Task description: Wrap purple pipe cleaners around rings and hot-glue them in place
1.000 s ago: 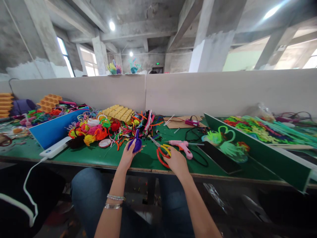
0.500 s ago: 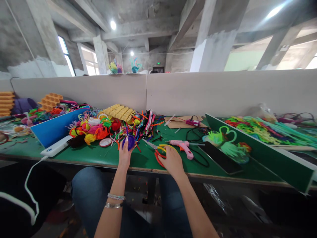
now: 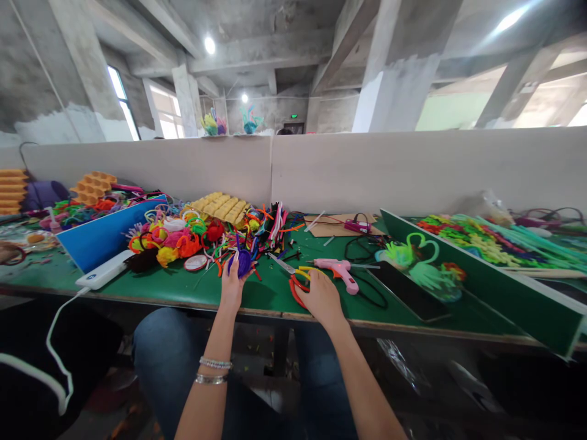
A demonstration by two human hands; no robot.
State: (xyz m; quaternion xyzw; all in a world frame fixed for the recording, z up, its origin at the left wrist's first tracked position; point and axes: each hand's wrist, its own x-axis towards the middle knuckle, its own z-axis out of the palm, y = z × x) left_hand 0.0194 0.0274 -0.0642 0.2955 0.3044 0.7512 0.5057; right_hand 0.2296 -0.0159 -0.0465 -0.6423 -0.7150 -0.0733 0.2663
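Note:
My left hand (image 3: 233, 286) is closed around a round, fuzzy purple coil (image 3: 244, 263) that looks wound from pipe cleaner, held just above the table's front part. In my right hand (image 3: 322, 297) is a pair of scissors (image 3: 288, 267) with one red and one yellow handle. Their metal blades point left, towards the purple coil, and stay apart from it. A pink glue gun (image 3: 338, 272) lies to the right of my right hand. Left of my left hand lies a small round white-and-red disc (image 3: 195, 263).
Colourful pipe-cleaner pieces (image 3: 183, 238) heap up at the left, by a yellow egg-crate tray (image 3: 221, 206) and a white power strip (image 3: 104, 272). A phone (image 3: 408, 292) and green swan shapes (image 3: 422, 269) lie right. Blue (image 3: 114, 232) and green (image 3: 495, 287) boards stand as dividers.
My right hand and the scissors have shifted slightly right. My left hand keeps the purple coil in nearly the same place. At the far left edge, another person's hand has come further into view.

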